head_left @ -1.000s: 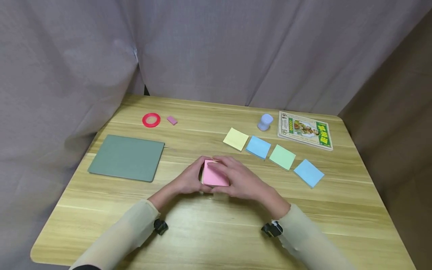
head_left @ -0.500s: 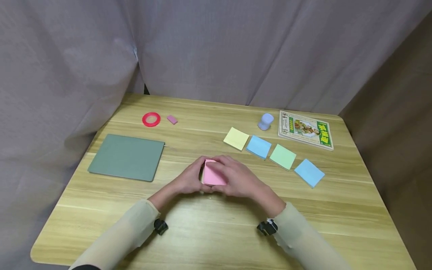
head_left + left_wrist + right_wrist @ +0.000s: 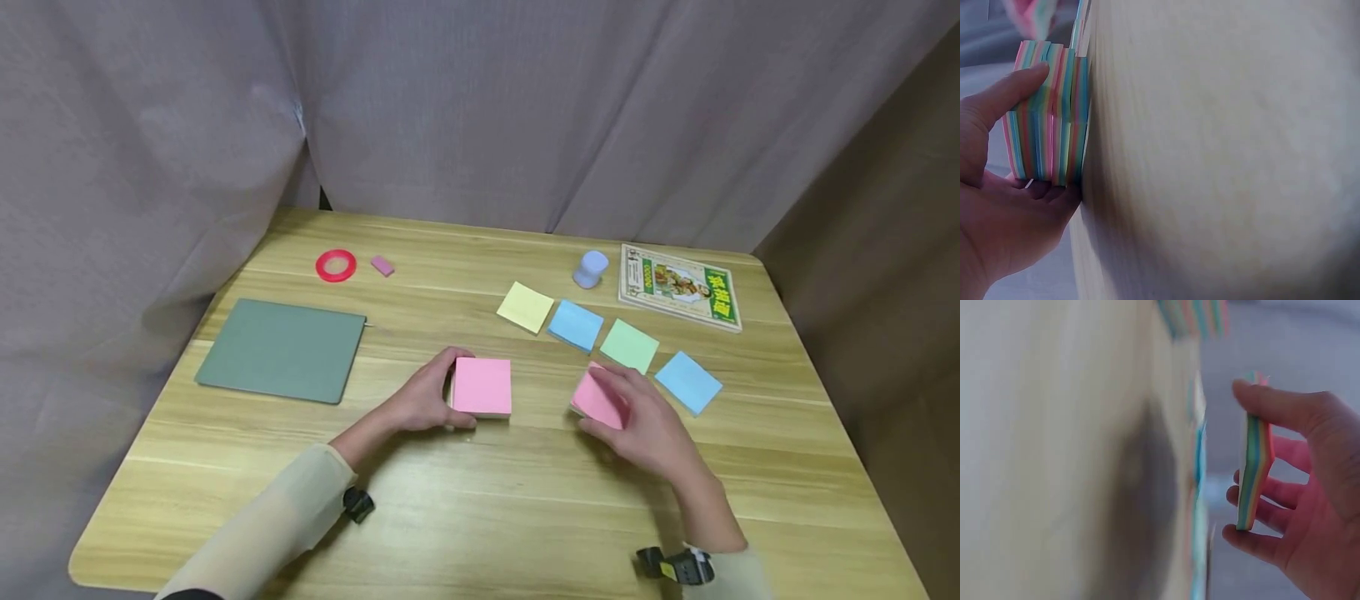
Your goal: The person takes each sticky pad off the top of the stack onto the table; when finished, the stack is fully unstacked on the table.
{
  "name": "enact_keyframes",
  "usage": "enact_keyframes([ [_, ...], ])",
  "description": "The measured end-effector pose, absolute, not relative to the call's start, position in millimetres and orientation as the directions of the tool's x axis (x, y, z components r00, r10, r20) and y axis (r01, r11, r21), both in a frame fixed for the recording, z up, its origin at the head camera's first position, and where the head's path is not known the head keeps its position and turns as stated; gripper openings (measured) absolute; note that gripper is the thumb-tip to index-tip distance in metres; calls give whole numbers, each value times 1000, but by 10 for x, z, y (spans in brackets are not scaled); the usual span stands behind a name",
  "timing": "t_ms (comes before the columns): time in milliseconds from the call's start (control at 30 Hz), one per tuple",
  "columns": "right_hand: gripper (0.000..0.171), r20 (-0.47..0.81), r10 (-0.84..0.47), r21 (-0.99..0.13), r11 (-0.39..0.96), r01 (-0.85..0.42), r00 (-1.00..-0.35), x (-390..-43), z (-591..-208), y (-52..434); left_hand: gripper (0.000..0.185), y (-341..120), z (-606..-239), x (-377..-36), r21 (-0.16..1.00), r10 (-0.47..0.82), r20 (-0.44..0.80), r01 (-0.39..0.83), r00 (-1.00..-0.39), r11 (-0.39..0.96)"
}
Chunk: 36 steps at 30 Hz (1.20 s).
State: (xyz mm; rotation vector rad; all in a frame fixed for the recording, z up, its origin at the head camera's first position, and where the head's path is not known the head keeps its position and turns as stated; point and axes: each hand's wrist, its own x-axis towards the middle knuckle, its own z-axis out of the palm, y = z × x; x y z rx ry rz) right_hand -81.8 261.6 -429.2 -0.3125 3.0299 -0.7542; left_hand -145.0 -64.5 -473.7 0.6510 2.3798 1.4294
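Note:
A stack of sticky note pads (image 3: 1047,125) with a pink top (image 3: 482,387) stands on the table at centre; its sides show many coloured layers. My left hand (image 3: 425,395) grips the stack from its left side, thumb on the near face and fingers around the far one. To the right, my right hand (image 3: 647,421) holds one sticky note pad (image 3: 600,397), pink on top, with thumb and fingers at its edges. In the right wrist view, that pad (image 3: 1255,462) is off the table, its striped edge showing.
Yellow (image 3: 525,307), blue (image 3: 575,325), green (image 3: 629,346) and another blue sticky pad (image 3: 687,383) lie in a slanting row. Behind are a pale purple object (image 3: 590,270) and a booklet (image 3: 678,287). Leftward lie a green notebook (image 3: 281,350), red tape roll (image 3: 336,266) and pink block (image 3: 382,266).
My right hand has left the stack and moved right, carrying a pink-topped sticky note pad. The stack's pink top is now uncovered. My left hand stays in place.

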Motion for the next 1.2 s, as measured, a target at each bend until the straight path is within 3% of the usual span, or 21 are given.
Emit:
enact_keyframes([
  [200, 77, 39, -93, -436, 894, -101, -995, -509, -4481, 3157, 88, -645, -4739, -1449, 879, 516, -15, 234, -857, 415],
  [400, 76, 11, -69, -409, 910, -68, -998, -388, -4576, 3376, 87, -639, -4735, -1453, 877, 517, -25, 230, -855, 423],
  [833, 79, -52, -41, -421, 907, -15, -998, -395, -4565, 3414, 88, -649, -4735, -1454, 879, 519, -37, 219, -854, 424],
  [1200, 78, -11, -39, -401, 916, -31, -999, -402, -4418, 3334, 87, -642, -4741, -1462, 877, 521, -28, 229, -853, 423],
])
